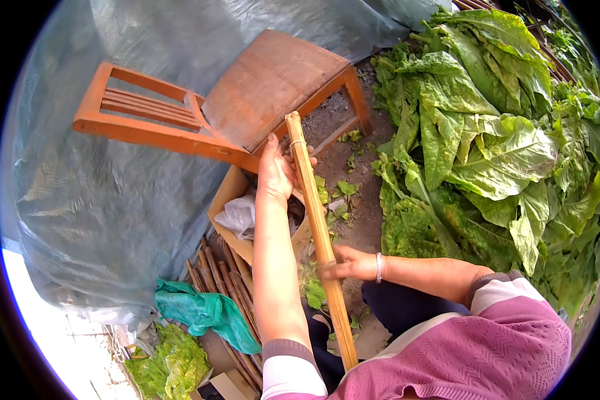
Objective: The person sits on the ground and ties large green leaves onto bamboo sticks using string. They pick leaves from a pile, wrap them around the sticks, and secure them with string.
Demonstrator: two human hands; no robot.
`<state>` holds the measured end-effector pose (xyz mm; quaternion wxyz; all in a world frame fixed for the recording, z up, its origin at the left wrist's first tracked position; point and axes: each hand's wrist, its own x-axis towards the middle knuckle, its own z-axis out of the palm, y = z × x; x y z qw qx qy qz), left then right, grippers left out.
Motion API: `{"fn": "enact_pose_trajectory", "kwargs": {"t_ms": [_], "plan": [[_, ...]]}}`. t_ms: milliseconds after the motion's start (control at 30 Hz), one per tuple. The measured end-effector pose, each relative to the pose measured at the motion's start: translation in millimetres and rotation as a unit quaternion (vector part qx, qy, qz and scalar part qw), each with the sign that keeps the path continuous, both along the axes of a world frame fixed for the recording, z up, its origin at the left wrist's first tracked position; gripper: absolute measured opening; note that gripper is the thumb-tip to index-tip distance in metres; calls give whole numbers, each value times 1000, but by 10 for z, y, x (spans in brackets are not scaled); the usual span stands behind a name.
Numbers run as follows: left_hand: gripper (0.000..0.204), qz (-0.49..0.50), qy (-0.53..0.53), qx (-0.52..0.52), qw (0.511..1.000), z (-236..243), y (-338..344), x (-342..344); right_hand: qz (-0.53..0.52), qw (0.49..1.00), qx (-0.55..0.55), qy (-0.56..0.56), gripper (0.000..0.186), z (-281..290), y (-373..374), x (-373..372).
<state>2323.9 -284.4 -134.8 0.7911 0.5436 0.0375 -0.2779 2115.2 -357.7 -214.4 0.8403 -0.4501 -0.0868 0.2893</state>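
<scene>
- A long bamboo stick runs aslant through the middle of the frame, its top end near the wooden chair, its lower end at the purple sleeve
- The left hand grips the stick near its upper end, fingers curled round it behind a thin loop of string
- The right hand, a bangle on its wrist, lies against the stick's middle, fingers pressed together on it
- A cardboard box sits just left of the stick
- Big green leaves fill the right of the frame
- Bundled sticks and a green cloth lie at lower left
</scene>
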Motion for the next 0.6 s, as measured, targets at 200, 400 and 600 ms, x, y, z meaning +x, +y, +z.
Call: {"fn": "enact_pose_trajectory", "kwargs": {"t_ms": [200, 400, 600], "plan": [[36, -49, 32, 95, 994, -172, -102, 191, -3, 999, 22, -31, 53, -46, 20, -10], [32, -42, -90, 230, 968, -291, -102, -259, 20, 1000, -15, -5, 60, -106, -80, 3], [36, -19, -155, 319, 935, -364, 85, -388, -26, 998, 52, -26, 45, -236, 22, 266]]}}
